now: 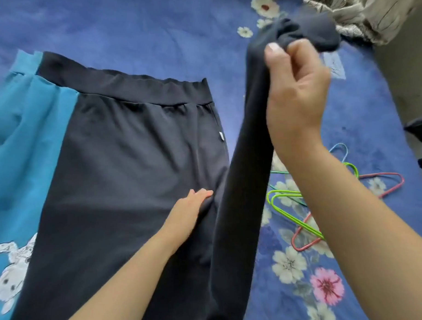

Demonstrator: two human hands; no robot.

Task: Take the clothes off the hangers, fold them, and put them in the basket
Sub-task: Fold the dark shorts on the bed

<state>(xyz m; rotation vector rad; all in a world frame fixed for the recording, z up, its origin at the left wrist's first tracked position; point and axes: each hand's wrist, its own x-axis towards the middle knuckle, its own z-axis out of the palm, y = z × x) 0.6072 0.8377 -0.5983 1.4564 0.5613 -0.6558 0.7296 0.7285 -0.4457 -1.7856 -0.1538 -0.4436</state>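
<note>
**Head view: one trouser leg lifted, the rest pressed flat**

Fingers [304, 58] of the right hand [296, 94] are curled tight with the thumb, pinching the bunched end of a dark trouser leg [241, 170]. The leg is raised at about 1 o'clock and hangs down from that grip in a long band towards 6 o'clock. Fingers [201, 193] of the left hand [190, 213] lie straight and close together, pressing flat on the cloth near the centre, just beside the lifted leg.

The trousers [124, 163] are spread over the middle and left of the view, and their elastic waistband [131, 88] runs across at 11 o'clock. Under them, at 9 o'clock, a teal garment [20, 142] with a spotted-dog print shows along the left edge.

Bare wire hangers [293, 216] in green, pink and blue lie in a loose heap at 4 o'clock, partly behind the right forearm. Everything rests on a blue sheet [152, 25] printed with flowers. A crumpled beige cloth [367, 13] sits at 1 o'clock.
</note>
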